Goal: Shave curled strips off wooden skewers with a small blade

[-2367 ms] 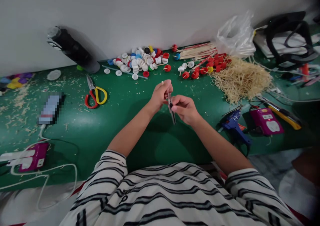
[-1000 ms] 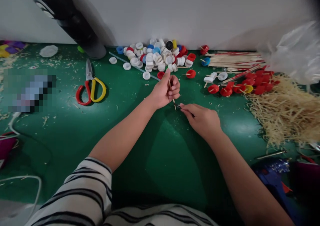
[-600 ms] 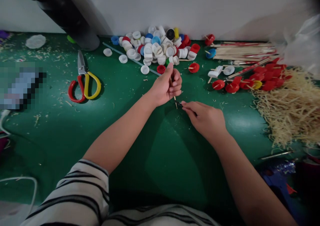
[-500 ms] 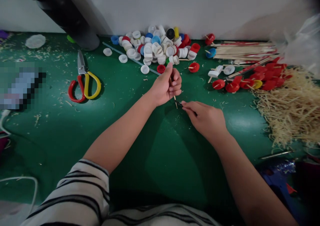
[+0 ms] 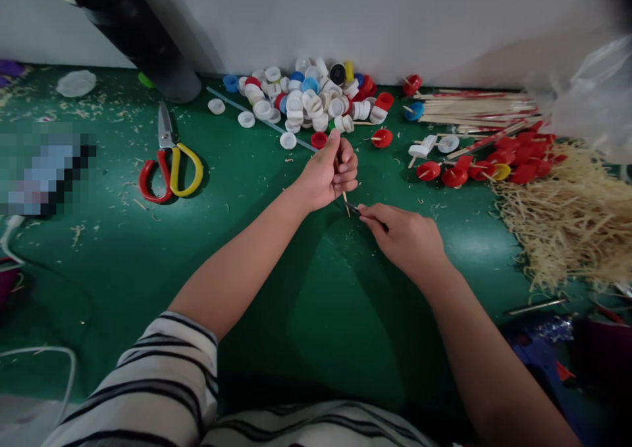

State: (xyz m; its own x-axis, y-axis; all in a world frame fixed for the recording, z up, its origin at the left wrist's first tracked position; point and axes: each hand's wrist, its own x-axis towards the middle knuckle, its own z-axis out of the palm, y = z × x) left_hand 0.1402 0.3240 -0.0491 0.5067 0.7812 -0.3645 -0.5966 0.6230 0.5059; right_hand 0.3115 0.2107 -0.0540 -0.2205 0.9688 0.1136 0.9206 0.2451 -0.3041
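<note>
My left hand point(image 5: 323, 176) is closed around a thin wooden stick point(image 5: 344, 197), whose lower end pokes out below the fingers. In my right hand point(image 5: 409, 236), thumb and fingers pinch a small dark blade point(image 5: 353, 208) that touches the stick near its lower tip. The blade's handle is hidden inside the right hand. Just beyond the left hand lies a heap of bottle caps point(image 5: 311, 101), mostly white with some red and blue. A red cap with a stick through it point(image 5: 382, 138) sits to its right.
Scissors point(image 5: 170, 160) with red and yellow handles lie left. A black bottle point(image 5: 162, 65) stands by the wall. At right are a bundle of sticks point(image 5: 474, 110), red caps on sticks point(image 5: 513, 154), wood shavings point(image 5: 573, 216) and a blue glue gun point(image 5: 536, 355).
The blade has shifted very slightly along the stick, toward its tip. Both hands keep their grips, and the whole view has moved a little.
</note>
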